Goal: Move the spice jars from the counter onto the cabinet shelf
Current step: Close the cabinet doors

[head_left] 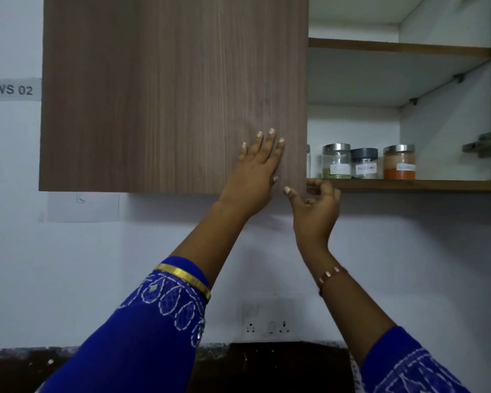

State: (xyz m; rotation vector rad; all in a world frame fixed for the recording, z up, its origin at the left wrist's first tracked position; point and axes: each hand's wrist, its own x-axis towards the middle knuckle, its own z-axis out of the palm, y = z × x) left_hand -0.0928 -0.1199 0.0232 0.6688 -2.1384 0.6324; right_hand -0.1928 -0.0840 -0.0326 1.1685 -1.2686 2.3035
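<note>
Four jars on the bottom shelf [408, 185]: a silver-lidded jar [336, 161], a dark-lidded jar [364, 163], an orange-filled jar [399, 162], and a sliver of jar [308, 161] behind the door [173, 92]. Two hands up.

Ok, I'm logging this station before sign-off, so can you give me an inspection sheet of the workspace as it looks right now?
Surface: dark counter at the bottom edge, nothing seen on it.
Job's things: three labelled jars plainly seen on the lower shelf: green-spice jar, black-lid jar, orange-spice jar; the edge of another shows behind the door.
Clutter: nothing seen.
Hands: left hand flat on the left door; right hand, fingers loosely curled, at its lower corner.
Cables: nothing seen.
Surroundings: wall socket, WS 02 sign.
</note>
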